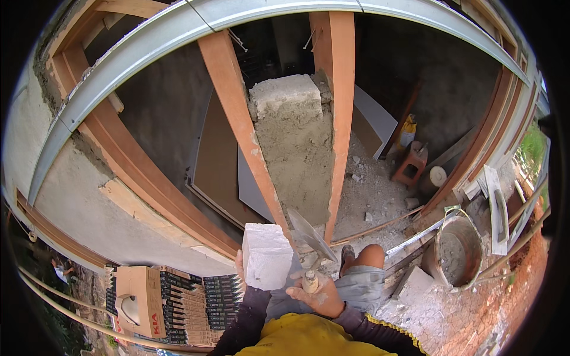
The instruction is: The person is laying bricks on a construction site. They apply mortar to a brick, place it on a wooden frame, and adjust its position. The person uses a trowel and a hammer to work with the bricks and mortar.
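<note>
My left hand [240,264] grips a white, rough block [268,258] from its left side, and most of the fingers are hidden behind it. In my right hand [328,301] is the handle of a trowel [309,232], its pointed metal blade angled up and away to the left. Beyond both hands rises a narrow wall section [297,160], coated in grey mortar, between two reddish wooden posts. Another pale block [287,98] sits on top of that section with mortar around it. The block in my hand is close to the foot of the left post [240,107].
A bucket [439,252] holding grey mortar stands at the right, beside a long board [496,207]. A metal channel [142,50] arches across the top. Stacked cartons [184,302] lie at lower left. Farther back are a red stool [411,163] and rubble [356,177].
</note>
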